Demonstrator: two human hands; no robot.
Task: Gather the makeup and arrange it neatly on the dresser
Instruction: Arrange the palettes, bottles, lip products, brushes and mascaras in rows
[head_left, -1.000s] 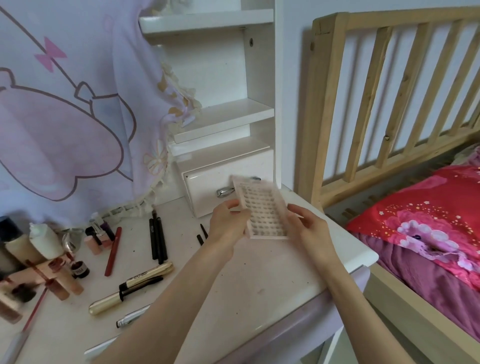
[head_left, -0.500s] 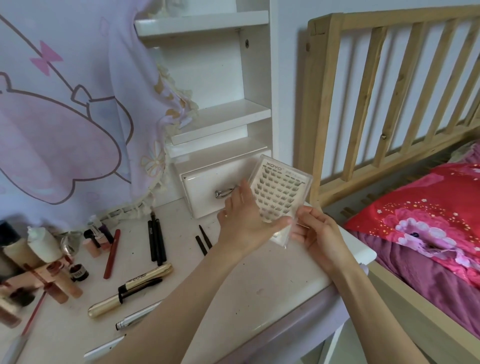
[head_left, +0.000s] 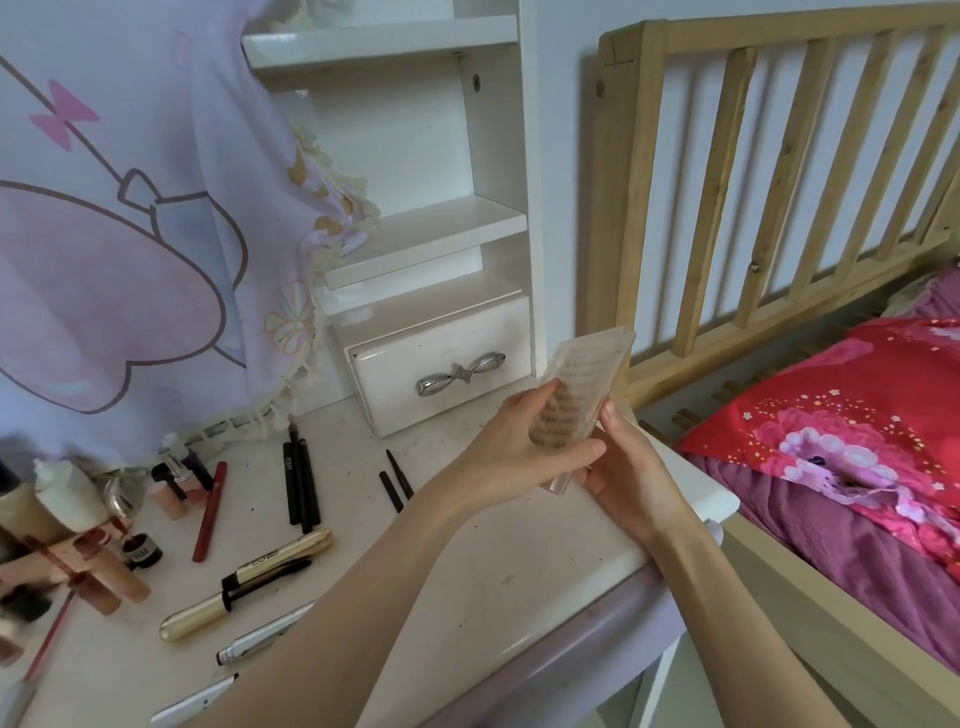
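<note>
hands: a person's left hand (head_left: 524, 452) and right hand (head_left: 631, 467) together hold a clear lash case (head_left: 574, 395) in the air above the right end of the white dresser (head_left: 467, 582); the left grips its near side with curled fingers and thumb, the right cups its lower end from the far side.
lash case: tilted nearly edge-on, rows of dark lashes showing through the plastic, in front of the small drawer (head_left: 441, 371).
dresser top: at left lie a gold mascara tube (head_left: 244, 584), black pencils (head_left: 300, 480), a red pencil (head_left: 209, 512) and a huddle of small bottles (head_left: 67, 499), well apart from the hands.
backdrop: a lilac cartoon cloth (head_left: 130, 234) hangs at left; a wooden bed rail (head_left: 779, 171) and red pillow (head_left: 852, 410) stand at right.
</note>
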